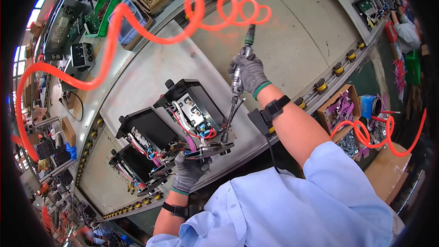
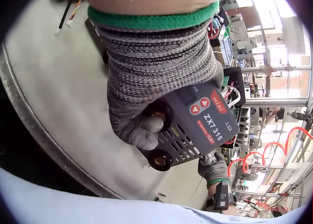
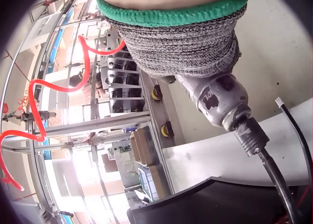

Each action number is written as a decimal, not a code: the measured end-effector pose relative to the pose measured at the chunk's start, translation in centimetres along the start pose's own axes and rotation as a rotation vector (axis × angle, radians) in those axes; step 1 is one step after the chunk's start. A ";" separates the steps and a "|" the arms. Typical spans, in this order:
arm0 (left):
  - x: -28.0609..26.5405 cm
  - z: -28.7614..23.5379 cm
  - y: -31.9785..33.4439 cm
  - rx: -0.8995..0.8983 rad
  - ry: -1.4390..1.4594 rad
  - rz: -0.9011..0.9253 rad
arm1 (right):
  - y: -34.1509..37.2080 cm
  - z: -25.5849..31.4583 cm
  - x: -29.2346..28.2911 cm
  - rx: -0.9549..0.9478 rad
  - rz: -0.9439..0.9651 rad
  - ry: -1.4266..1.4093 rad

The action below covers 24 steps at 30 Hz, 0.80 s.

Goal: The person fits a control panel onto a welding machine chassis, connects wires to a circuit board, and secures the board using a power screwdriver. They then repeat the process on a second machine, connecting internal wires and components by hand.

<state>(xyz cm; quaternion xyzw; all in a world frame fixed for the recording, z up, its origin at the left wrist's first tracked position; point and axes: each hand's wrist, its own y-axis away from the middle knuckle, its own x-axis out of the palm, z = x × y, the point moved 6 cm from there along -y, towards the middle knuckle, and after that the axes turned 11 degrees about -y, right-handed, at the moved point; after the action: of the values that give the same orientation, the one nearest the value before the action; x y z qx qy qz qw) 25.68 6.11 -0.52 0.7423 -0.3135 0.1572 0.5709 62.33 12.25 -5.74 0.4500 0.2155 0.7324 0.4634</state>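
Looping in from the left, the orange hose (image 1: 162,40) hangs over the work, probably so it can follow the tool without snagging. Next come the cases (image 1: 148,128), in a slanting row, likely set alike so each can be reached the same way. And look at the left hand (image 1: 190,174): fingers curled tight on the front panel (image 2: 215,121) of the rightmost case, by its sockets (image 2: 159,161), seemingly bracing it. Then the tool (image 1: 236,82), its bit (image 3: 276,182) slanting down near the panel's right end; whether it touches, I can't tell. The right hand (image 1: 253,74) wraps firmly round the tool's body, I'd say to keep it aligned. Counting up: one hose, three cases, two sockets on that panel, one tool, two gloved hands.
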 end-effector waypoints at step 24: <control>-0.1 0.8 -2.2 -0.097 0.147 -0.062 | -2.0 -3.7 1.2 0.163 -0.059 0.241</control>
<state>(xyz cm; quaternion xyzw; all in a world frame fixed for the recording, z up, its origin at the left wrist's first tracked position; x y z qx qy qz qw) 26.95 5.72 -2.46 0.7096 -0.2549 0.1780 0.6323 59.89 14.61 -8.51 0.3885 0.3411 0.7473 0.4174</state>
